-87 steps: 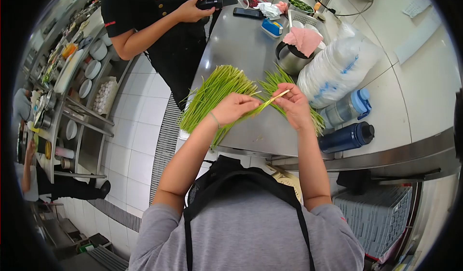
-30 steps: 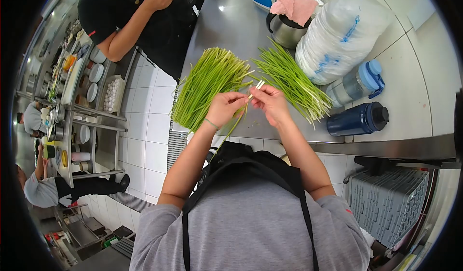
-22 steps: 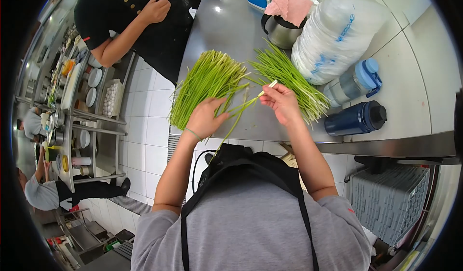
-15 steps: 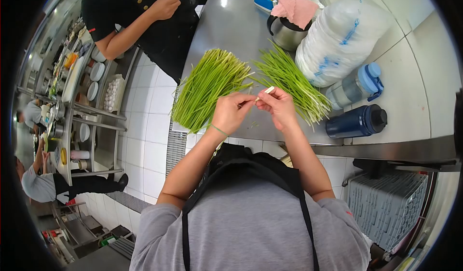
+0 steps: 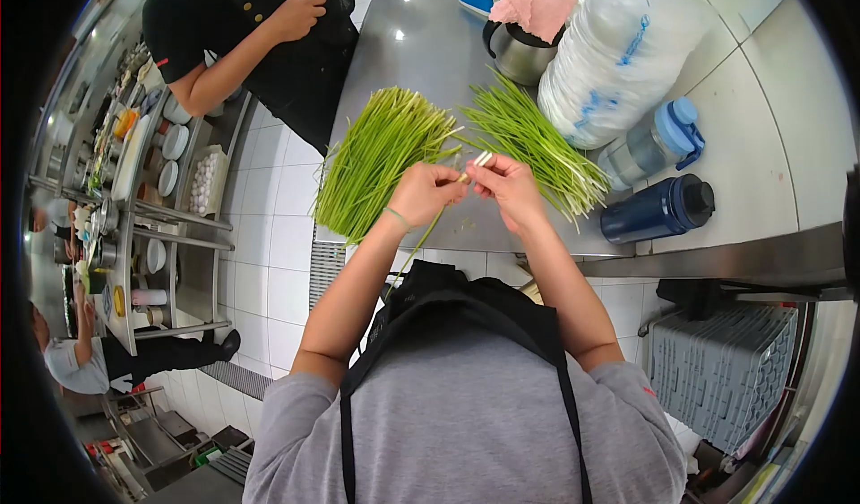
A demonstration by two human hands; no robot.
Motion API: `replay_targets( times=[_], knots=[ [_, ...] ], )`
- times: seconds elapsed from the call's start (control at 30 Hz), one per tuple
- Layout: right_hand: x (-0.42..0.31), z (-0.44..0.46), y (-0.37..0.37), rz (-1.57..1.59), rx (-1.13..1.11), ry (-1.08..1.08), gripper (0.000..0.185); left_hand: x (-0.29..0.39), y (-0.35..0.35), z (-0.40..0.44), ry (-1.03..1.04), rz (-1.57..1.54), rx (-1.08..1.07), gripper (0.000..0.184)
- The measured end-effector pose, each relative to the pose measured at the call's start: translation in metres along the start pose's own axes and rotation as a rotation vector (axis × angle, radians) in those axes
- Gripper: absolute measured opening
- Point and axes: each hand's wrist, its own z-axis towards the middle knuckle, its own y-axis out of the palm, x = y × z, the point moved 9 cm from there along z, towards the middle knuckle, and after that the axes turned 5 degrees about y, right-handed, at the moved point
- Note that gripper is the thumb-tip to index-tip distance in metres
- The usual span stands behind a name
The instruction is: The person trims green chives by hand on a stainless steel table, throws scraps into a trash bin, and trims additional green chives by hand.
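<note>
Long green stalks with pale ends lie on the steel table in two piles, a wide left pile (image 5: 381,159) and a narrower right pile (image 5: 537,141). Between them, near the table's front edge, my right hand (image 5: 506,190) pinches a few stalks by their white ends (image 5: 484,158), which stick up past the fingertips. My left hand (image 5: 425,192), a thin green band on its wrist, is closed on the same stalks just to the left. Their green part (image 5: 421,244) hangs down from my left hand toward the apron.
A steel jug (image 5: 524,54) with a pink cloth (image 5: 535,11), a wrapped white stack (image 5: 618,60) and two bottles, one clear (image 5: 649,146), one navy (image 5: 658,208), stand at the right. A person in black (image 5: 260,38) stands across the table's left side.
My left hand left the stalks, opened over the left pile, then came back to my right hand. The right pile has come into fuller view. The person in black no longer holds the dark device.
</note>
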Motion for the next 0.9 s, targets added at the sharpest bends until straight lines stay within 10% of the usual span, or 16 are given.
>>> replay_targets(
  times=[0.27, 0.47, 0.53, 0.63, 0.73, 0.9],
  knots=[
    [0.033, -0.003, 0.013, -0.273, -0.021, 0.191, 0.013, -0.022, -0.024, 0.004, -0.156, -0.666, 0.141, 0.024],
    [0.025, -0.004, 0.026, -0.223, 0.036, -0.098, 0.014, -0.022, -0.041, -0.002, -0.124, -0.751, 0.333, 0.021],
    [-0.007, -0.02, 0.025, -0.375, 0.174, -0.494, 0.013, -0.026, -0.05, -0.003, -0.108, -0.785, 0.37, 0.021],
    [0.021, -0.008, 0.018, -0.788, 0.093, -0.153, 0.013, -0.025, -0.055, -0.006, -0.125, -0.765, 0.34, 0.022],
    [0.02, -0.001, 0.012, -0.854, 0.138, -0.369, 0.019, -0.018, -0.049, -0.008, -0.155, -0.7, 0.221, 0.024],
    [-0.006, 0.011, 0.008, -0.181, 0.075, -0.137, 0.022, -0.005, -0.028, -0.008, -0.14, -0.652, 0.065, 0.029]
  ],
)
